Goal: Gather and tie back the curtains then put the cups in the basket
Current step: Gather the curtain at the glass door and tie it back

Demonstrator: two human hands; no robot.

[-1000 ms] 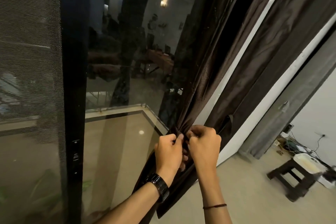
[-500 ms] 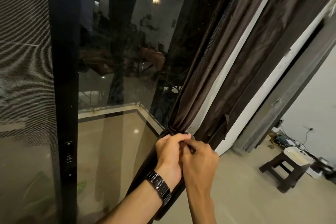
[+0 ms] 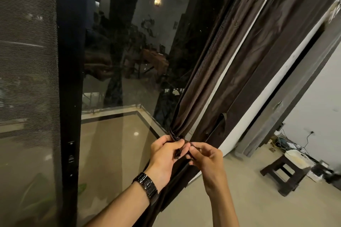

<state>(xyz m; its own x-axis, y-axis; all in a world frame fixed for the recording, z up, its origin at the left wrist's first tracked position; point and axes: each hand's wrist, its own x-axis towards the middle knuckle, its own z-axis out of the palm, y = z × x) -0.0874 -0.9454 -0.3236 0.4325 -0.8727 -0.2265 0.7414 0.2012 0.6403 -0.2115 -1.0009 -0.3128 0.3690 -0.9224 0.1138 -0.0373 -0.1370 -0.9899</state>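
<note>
A dark brown curtain hangs in front of a glass door and is bunched into a narrow neck near the middle of the view. A thin dark tie-back strap wraps that neck. My left hand, with a black watch on the wrist, grips the bunched fabric and one strap end. My right hand pinches the other strap end just to the right. A second curtain panel hangs to the right, with a loose tie-back loop on it. No cups or basket are in view.
The glass door with its black frame stands to the left, a mesh screen beyond it. A dark wooden stool stands on the beige floor at the right, with cables and a white box by the wall.
The view has shifted a little to the left and nearer. My right hand has drawn slightly away from my left, pulling a strap end out between them.
</note>
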